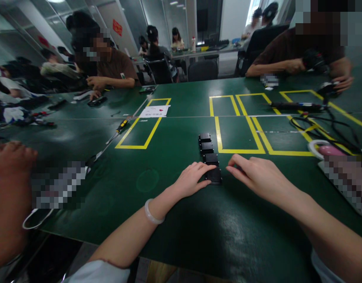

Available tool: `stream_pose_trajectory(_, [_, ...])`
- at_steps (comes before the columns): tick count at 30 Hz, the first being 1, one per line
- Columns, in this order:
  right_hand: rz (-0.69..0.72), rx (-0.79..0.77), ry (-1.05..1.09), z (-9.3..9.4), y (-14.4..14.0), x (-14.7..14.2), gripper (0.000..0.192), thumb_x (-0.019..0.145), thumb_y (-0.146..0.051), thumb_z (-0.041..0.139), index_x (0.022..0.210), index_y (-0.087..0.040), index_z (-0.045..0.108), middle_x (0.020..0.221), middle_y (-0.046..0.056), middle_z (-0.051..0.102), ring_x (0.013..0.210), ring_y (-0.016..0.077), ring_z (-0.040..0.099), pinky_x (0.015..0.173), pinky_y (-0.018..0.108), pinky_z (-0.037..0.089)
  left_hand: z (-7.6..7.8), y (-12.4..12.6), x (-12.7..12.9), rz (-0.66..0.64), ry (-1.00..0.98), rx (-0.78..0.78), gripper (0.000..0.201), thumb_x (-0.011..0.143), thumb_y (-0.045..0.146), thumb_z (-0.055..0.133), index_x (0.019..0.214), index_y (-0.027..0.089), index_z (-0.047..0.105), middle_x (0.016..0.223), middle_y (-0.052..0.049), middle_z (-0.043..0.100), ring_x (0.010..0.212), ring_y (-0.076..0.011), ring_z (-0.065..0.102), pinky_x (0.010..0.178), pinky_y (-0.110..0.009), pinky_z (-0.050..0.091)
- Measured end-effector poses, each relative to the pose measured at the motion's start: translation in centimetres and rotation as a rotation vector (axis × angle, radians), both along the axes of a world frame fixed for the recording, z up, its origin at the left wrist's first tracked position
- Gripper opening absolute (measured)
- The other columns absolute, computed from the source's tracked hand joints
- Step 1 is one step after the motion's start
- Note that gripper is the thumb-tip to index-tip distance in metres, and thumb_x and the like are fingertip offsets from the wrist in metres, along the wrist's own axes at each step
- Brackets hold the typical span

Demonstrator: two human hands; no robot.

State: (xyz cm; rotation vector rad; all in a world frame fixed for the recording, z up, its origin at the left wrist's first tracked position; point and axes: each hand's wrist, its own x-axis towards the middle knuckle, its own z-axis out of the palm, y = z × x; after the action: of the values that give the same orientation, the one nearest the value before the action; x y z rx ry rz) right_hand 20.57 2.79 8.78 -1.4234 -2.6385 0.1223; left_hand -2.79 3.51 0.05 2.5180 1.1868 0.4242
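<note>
Several small black box-shaped parts [207, 147] with little pegs at their sides stand in a row on the green table [175, 157], leading away from me. My left hand [191, 180] grips the nearest black block [215, 177] from its left side, thumb at the near end and fingers across its far end. Just right of that block, apart from it, my right hand [252, 173] hovers with thumb and forefinger drawn together and the other fingers curled. Whatever may lie between those fingertips is too small or hidden to make out.
Yellow tape rectangles [241, 151] mark the table. A yellow-black screwdriver [122, 125] and a paper sheet [155, 111] lie left. Cables [334, 125] and an electric screwdriver [299, 106] lie right. A person's arm [11, 196] is close on my left; co-workers sit opposite.
</note>
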Motion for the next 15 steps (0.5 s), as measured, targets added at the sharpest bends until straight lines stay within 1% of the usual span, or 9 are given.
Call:
stream_pose_trajectory(2, [-0.002,-0.006,0.005,-0.04,0.0,-0.01,0.028,0.096,-0.039,0.033,0.097,-0.021,0.055,0.068,0.002,0.063,0.061,0.0182,0.06,0.055,0.027,0.034,-0.06,0.02,-0.02,-0.004,-0.001,0.0,0.048,0.093,0.035,0.053,0.138,0.029,0.037,0.121,-0.006,0.052,0.107,-0.0228,0.049,0.091,-0.037,0.042])
stream_pose_trajectory(5, [0.015,-0.024,0.043,0.06,-0.11,0.0,0.025,0.096,-0.034,0.033,0.105,-0.021,0.052,0.07,0.001,0.064,0.062,0.0175,0.06,0.055,0.026,0.034,-0.13,0.05,-0.04,-0.007,-0.004,0.004,0.048,0.093,0.035,0.054,0.138,0.029,0.038,0.121,-0.006,0.052,0.107,-0.0228,0.049,0.092,-0.037,0.042])
stream_pose_trajectory(7, [0.03,-0.044,0.06,0.25,-0.22,-0.04,0.024,0.095,-0.032,0.033,0.108,-0.021,0.05,0.072,0.001,0.064,0.063,0.017,0.06,0.055,0.026,0.034,-0.13,0.06,-0.04,-0.005,-0.004,0.004,0.048,0.093,0.035,0.054,0.138,0.029,0.038,0.121,-0.006,0.052,0.107,-0.0228,0.049,0.092,-0.037,0.042])
stream_pose_trajectory(10, [0.026,-0.045,0.055,0.48,-0.33,-0.13,0.023,0.095,-0.034,0.034,0.104,-0.021,0.05,0.07,0.001,0.063,0.061,0.0168,0.059,0.055,0.026,0.034,-0.07,0.05,-0.05,-0.005,-0.003,-0.001,0.048,0.093,0.036,0.053,0.137,0.029,0.038,0.121,-0.006,0.052,0.108,-0.0229,0.049,0.092,-0.038,0.042])
stream_pose_trajectory(15, [0.027,0.007,0.043,0.28,-0.14,-0.13,0.027,0.095,-0.04,0.034,0.095,-0.022,0.054,0.066,0.001,0.062,0.057,0.0165,0.057,0.053,0.026,0.032,0.04,0.0,-0.06,-0.005,-0.013,-0.01,0.047,0.093,0.036,0.052,0.138,0.03,0.038,0.121,-0.006,0.052,0.108,-0.0229,0.049,0.092,-0.038,0.042])
